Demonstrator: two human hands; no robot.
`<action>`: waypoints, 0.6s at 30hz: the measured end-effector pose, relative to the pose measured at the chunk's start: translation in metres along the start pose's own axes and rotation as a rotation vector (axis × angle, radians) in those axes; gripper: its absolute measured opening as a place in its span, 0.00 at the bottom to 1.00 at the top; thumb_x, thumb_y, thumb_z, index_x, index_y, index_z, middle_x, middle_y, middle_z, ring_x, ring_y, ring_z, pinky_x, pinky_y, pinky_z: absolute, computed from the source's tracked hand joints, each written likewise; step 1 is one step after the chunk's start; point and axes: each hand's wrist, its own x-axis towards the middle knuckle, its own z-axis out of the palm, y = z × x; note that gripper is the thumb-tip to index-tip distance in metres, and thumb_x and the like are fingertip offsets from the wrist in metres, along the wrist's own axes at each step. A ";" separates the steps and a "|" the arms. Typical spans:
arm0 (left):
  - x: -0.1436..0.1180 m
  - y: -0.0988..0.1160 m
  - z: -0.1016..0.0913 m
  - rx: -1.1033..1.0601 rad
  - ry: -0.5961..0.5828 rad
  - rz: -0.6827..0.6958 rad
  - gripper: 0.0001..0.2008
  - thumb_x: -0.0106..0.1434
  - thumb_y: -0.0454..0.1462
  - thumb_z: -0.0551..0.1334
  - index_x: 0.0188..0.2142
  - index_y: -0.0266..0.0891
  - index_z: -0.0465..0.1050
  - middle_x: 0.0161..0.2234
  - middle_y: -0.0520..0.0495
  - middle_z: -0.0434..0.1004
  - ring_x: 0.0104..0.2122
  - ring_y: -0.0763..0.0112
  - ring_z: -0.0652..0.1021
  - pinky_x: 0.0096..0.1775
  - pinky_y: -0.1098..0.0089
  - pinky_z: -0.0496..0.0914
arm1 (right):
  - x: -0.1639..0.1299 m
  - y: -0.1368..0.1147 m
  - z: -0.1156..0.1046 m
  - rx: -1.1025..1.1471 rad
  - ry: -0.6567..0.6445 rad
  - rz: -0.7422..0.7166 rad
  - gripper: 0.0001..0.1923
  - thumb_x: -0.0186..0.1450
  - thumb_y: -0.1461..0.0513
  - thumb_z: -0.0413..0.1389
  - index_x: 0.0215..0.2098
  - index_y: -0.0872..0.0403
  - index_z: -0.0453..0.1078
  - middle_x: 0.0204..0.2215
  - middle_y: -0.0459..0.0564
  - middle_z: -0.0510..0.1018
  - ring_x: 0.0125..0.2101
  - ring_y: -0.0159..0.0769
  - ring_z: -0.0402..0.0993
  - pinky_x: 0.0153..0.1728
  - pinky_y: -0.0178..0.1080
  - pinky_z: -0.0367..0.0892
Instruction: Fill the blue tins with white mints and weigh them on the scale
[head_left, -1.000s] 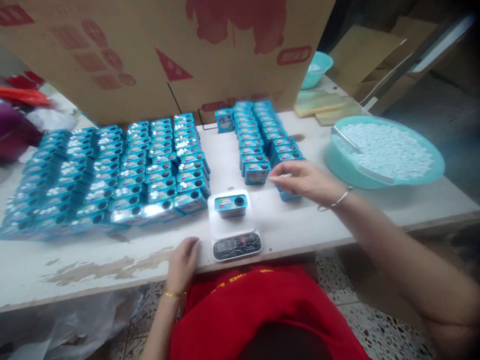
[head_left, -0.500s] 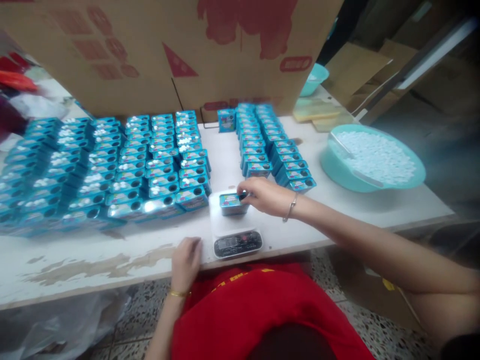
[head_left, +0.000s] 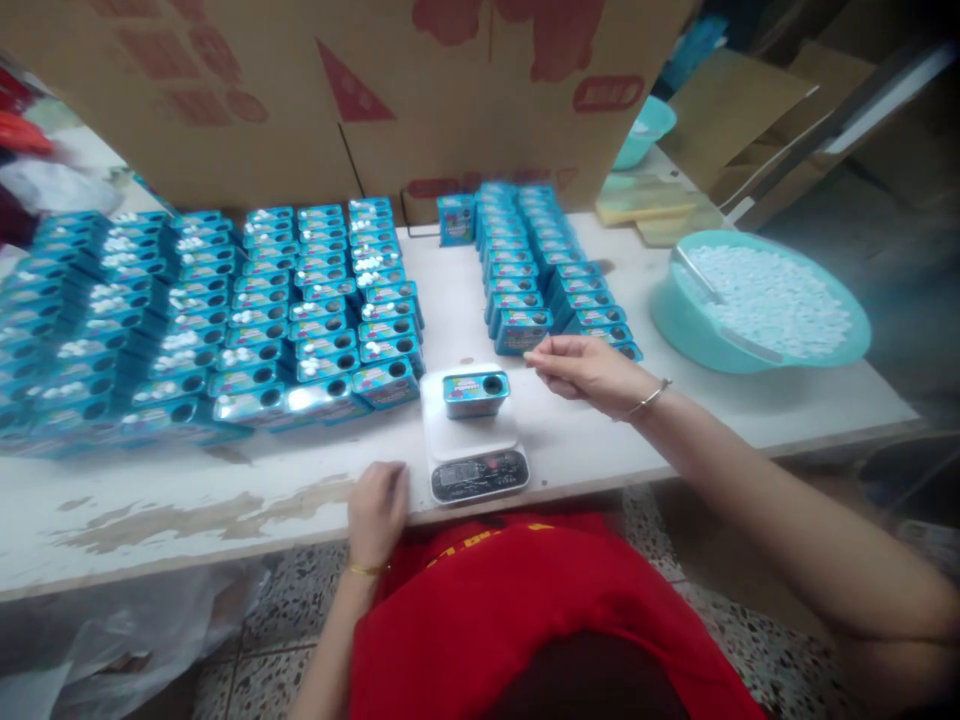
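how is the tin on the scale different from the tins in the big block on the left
The tin on the scale stands alone on the white scale; the block tins sit packed in rows on the table. Its round opening looks dark, while many block tins show white pieces at theirs. Both are small blue tins with the same lid print.

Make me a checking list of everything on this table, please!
Surface: white table, paint worn near the front edge.
Job's things: one blue tin sits on a small scale.
Clutter: many rows of tins on the left, two more rows behind the scale; teal basin of white pellets on the right.
Hands: left hand rests on the table edge; right hand hovers just right of the tin, fingertips pinched, not touching it.
Cables: nothing seen.
Surroundings: big cardboard box behind, speckled floor below.
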 end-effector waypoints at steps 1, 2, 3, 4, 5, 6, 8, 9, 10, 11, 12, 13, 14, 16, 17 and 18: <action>0.000 0.000 0.000 0.001 -0.001 0.002 0.05 0.66 0.37 0.54 0.37 0.38 0.67 0.31 0.47 0.70 0.32 0.68 0.71 0.37 0.68 0.66 | -0.001 0.006 -0.004 0.030 0.006 0.020 0.19 0.52 0.53 0.66 0.28 0.58 0.65 0.17 0.39 0.63 0.15 0.20 0.51 0.16 0.30 0.40; 0.000 0.000 0.000 0.006 -0.001 0.004 0.05 0.66 0.37 0.54 0.37 0.38 0.67 0.31 0.47 0.70 0.32 0.68 0.71 0.37 0.67 0.66 | -0.002 0.011 -0.006 0.044 0.010 0.034 0.20 0.51 0.53 0.67 0.28 0.58 0.66 0.17 0.40 0.64 0.14 0.19 0.51 0.16 0.30 0.40; 0.000 0.000 0.001 0.013 0.001 0.006 0.06 0.66 0.37 0.54 0.37 0.38 0.67 0.31 0.47 0.70 0.32 0.68 0.71 0.37 0.67 0.66 | -0.004 0.015 -0.008 0.048 0.013 0.042 0.20 0.50 0.52 0.67 0.29 0.58 0.66 0.17 0.40 0.65 0.14 0.19 0.51 0.16 0.30 0.40; 0.000 0.001 0.001 0.020 0.004 0.008 0.06 0.66 0.37 0.54 0.37 0.38 0.67 0.30 0.47 0.70 0.32 0.68 0.71 0.36 0.67 0.66 | -0.005 0.016 -0.008 0.047 0.016 0.044 0.21 0.50 0.52 0.67 0.29 0.58 0.67 0.17 0.40 0.65 0.14 0.19 0.51 0.16 0.30 0.40; 0.001 0.001 0.001 0.026 0.008 0.010 0.06 0.66 0.37 0.54 0.37 0.38 0.67 0.30 0.47 0.70 0.32 0.68 0.71 0.36 0.67 0.66 | -0.006 0.017 -0.007 0.039 0.016 0.037 0.21 0.50 0.52 0.67 0.29 0.58 0.67 0.17 0.40 0.65 0.14 0.19 0.51 0.16 0.30 0.40; 0.001 0.002 0.001 0.031 0.010 0.013 0.06 0.66 0.37 0.54 0.36 0.38 0.67 0.30 0.47 0.70 0.32 0.68 0.71 0.36 0.67 0.66 | -0.007 0.015 -0.004 0.023 0.012 0.028 0.20 0.51 0.51 0.66 0.29 0.58 0.67 0.17 0.39 0.65 0.14 0.20 0.51 0.16 0.30 0.41; 0.002 0.004 0.000 0.035 0.016 0.020 0.06 0.66 0.37 0.53 0.36 0.38 0.67 0.30 0.47 0.70 0.31 0.69 0.71 0.36 0.67 0.66 | -0.007 0.010 0.004 -0.052 0.013 -0.012 0.20 0.53 0.51 0.64 0.29 0.57 0.66 0.16 0.39 0.64 0.15 0.21 0.53 0.16 0.30 0.44; 0.003 0.004 -0.001 0.037 0.018 0.023 0.06 0.66 0.37 0.53 0.36 0.38 0.67 0.30 0.47 0.70 0.31 0.69 0.71 0.36 0.67 0.66 | -0.006 0.006 0.009 -0.111 0.014 -0.046 0.19 0.54 0.51 0.64 0.28 0.58 0.67 0.16 0.39 0.64 0.16 0.22 0.54 0.17 0.30 0.46; 0.003 0.005 -0.001 0.041 0.019 0.025 0.06 0.66 0.37 0.53 0.36 0.38 0.67 0.30 0.47 0.70 0.31 0.69 0.71 0.36 0.67 0.66 | -0.004 0.003 0.015 -0.179 0.012 -0.091 0.18 0.55 0.51 0.63 0.28 0.58 0.68 0.17 0.40 0.65 0.17 0.23 0.56 0.18 0.30 0.49; 0.004 0.006 -0.001 0.045 0.020 0.028 0.06 0.66 0.37 0.53 0.36 0.38 0.67 0.30 0.47 0.70 0.31 0.69 0.71 0.36 0.67 0.66 | -0.002 0.000 0.021 -0.251 0.005 -0.145 0.17 0.55 0.52 0.62 0.28 0.58 0.69 0.17 0.41 0.66 0.19 0.24 0.58 0.20 0.31 0.52; 0.004 0.006 -0.001 0.051 0.022 0.031 0.06 0.66 0.37 0.54 0.35 0.38 0.67 0.30 0.47 0.70 0.31 0.69 0.71 0.36 0.68 0.66 | 0.002 -0.003 0.027 -0.318 -0.005 -0.198 0.15 0.56 0.53 0.61 0.27 0.58 0.70 0.19 0.43 0.69 0.21 0.25 0.61 0.22 0.31 0.55; 0.004 0.005 0.000 0.057 0.024 0.034 0.06 0.66 0.37 0.54 0.35 0.38 0.67 0.29 0.47 0.70 0.31 0.69 0.71 0.35 0.68 0.66 | 0.005 -0.004 0.032 -0.375 -0.016 -0.243 0.13 0.57 0.55 0.60 0.27 0.59 0.71 0.21 0.44 0.71 0.23 0.27 0.63 0.25 0.32 0.58; 0.003 0.005 0.000 0.062 0.025 0.035 0.06 0.66 0.37 0.54 0.35 0.38 0.67 0.29 0.47 0.70 0.31 0.69 0.71 0.35 0.68 0.66 | 0.009 -0.006 0.036 -0.421 -0.030 -0.274 0.11 0.58 0.57 0.59 0.27 0.59 0.72 0.22 0.45 0.72 0.25 0.28 0.65 0.27 0.33 0.60; 0.002 0.004 0.000 0.061 0.024 0.029 0.07 0.66 0.38 0.54 0.34 0.38 0.67 0.29 0.48 0.70 0.30 0.69 0.71 0.35 0.68 0.66 | 0.015 -0.008 0.041 -0.467 -0.045 -0.300 0.09 0.59 0.60 0.58 0.29 0.59 0.73 0.24 0.47 0.74 0.28 0.30 0.67 0.31 0.35 0.62; 0.002 0.005 -0.001 0.046 0.021 0.021 0.07 0.66 0.38 0.54 0.34 0.38 0.67 0.29 0.48 0.70 0.30 0.70 0.71 0.35 0.68 0.66 | 0.016 -0.009 0.041 -0.466 -0.040 -0.310 0.08 0.60 0.60 0.57 0.30 0.59 0.73 0.25 0.47 0.75 0.28 0.30 0.68 0.32 0.35 0.62; 0.002 0.006 -0.003 0.020 0.021 0.011 0.06 0.66 0.37 0.55 0.35 0.38 0.67 0.30 0.48 0.71 0.30 0.70 0.71 0.35 0.68 0.66 | 0.016 -0.010 0.040 -0.452 -0.029 -0.321 0.08 0.60 0.60 0.57 0.30 0.59 0.73 0.25 0.47 0.75 0.28 0.30 0.68 0.32 0.35 0.62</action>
